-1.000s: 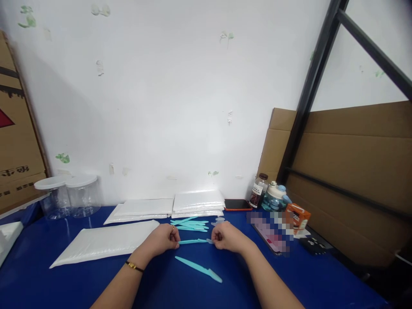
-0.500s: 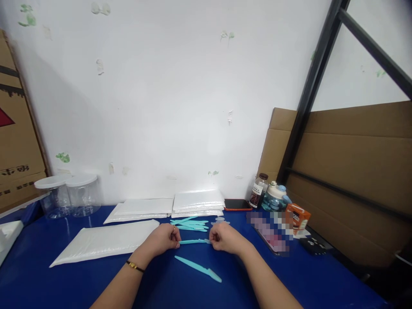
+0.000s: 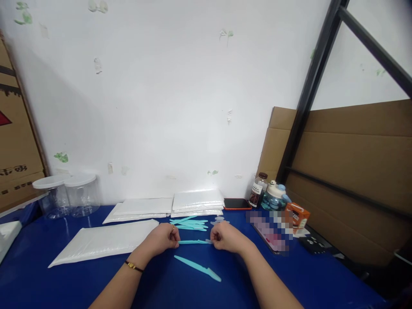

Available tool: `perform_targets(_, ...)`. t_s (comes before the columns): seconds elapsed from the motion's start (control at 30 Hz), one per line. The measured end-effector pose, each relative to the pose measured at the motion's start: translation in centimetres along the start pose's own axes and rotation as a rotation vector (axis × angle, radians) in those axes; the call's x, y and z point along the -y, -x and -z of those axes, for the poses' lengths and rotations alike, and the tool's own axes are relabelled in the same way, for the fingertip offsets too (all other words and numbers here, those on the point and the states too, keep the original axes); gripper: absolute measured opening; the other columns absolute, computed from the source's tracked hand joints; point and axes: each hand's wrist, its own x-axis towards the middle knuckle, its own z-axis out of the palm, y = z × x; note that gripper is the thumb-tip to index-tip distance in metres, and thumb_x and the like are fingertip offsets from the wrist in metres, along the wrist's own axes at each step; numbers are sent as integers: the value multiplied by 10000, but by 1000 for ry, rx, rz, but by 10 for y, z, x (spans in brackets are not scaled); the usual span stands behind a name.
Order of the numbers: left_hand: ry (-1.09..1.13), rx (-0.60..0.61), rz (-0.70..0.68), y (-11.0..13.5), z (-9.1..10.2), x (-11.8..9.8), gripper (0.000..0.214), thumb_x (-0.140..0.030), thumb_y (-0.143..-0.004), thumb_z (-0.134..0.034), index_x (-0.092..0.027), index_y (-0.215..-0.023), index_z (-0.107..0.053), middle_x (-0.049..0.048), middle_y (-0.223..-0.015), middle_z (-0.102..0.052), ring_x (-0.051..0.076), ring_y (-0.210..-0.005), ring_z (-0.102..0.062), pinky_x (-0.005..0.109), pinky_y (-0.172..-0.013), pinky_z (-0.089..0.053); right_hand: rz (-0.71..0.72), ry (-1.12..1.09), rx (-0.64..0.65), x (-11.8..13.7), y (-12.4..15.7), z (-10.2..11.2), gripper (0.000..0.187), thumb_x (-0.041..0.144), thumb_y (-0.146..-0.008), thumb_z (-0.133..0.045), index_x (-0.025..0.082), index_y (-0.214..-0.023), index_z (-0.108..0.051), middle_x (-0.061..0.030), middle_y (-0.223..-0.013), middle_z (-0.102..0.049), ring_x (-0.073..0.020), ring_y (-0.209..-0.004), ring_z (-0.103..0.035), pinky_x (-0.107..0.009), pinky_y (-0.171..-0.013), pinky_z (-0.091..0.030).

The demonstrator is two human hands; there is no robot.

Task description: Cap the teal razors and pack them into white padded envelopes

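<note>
Both hands, left hand [image 3: 162,240] and right hand [image 3: 225,237], pinch one teal razor [image 3: 192,242] by its ends; one finished razor [image 3: 198,268] lies nearer, a pile [image 3: 189,224] waits beyond.

White painted wall [image 3: 167,98] behind, marked with green smudges and tape remnants. Blue cloth-covered tabletop [image 3: 28,274] in front of it. Black metal frame [image 3: 309,86] leans diagonally at right before brown cardboard sheets [image 3: 350,150]. Brown cardboard box [image 3: 16,141] stands at left. Lighting even, diffuse.

Counter [image 3: 38,274] deep blue. Held stick [image 3: 193,242] turquoise – likewise loose stick [image 3: 197,268] and pile [image 3: 189,223]. Mailers [image 3: 103,241] glossy white. Phone [image 3: 237,204] black, orange-edged. Carton [image 3: 297,217] orange – cardboard [image 3: 347,163] brown.
</note>
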Motion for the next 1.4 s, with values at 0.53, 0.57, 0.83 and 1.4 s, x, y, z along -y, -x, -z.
perform_targets(0.53, 14, 11, 4, -2, 0, 5, 213, -330, -592, -594, -177, -722, -665, -13, -639, -632, 134, -607, -545, 199, -534, -364, 7, 8, 8, 5, 2, 3, 170, 68, -603, -513, 148, -674, -645, 2, -641, -626, -94, -549, -540, -157, -496, -360)
perform_targets(0.57, 14, 6, -2, -3, -1, 5, 210, -329, -594, -595, -177, -721, -665, -13, -639, -633, 133, -606, -547, 199, -533, -363, 9, 7, 7, 4, 2, 3, 171, 68, -603, -512, 148, -675, -645, 3, -642, -625, -93, -549, -539, -156, -494, -360)
perform_targets(0.83, 31, 15, -4, -4, -1, 8, 222, -330, -589, -595, -175, -730, -666, -11, -651, -633, 137, -622, -550, 197, -538, -367, 5, 10, 12, 5, 3, 5, 192, 56, -582, -510, 152, -666, -653, 10, -625, -615, -88, -535, -520, -162, -492, -353)
perform_targets(1.4, 53, 58, -67, -1, -10, -12, 233, -371, -632, -629, -179, -757, -666, -7, -689, -628, 130, -628, -542, 200, -546, -389, 1, -133, 74, 4, 6, 10, 165, 121, -654, -550, 157, -736, -689, 8, -656, -645, -104, -576, -559, -163, -513, -378)
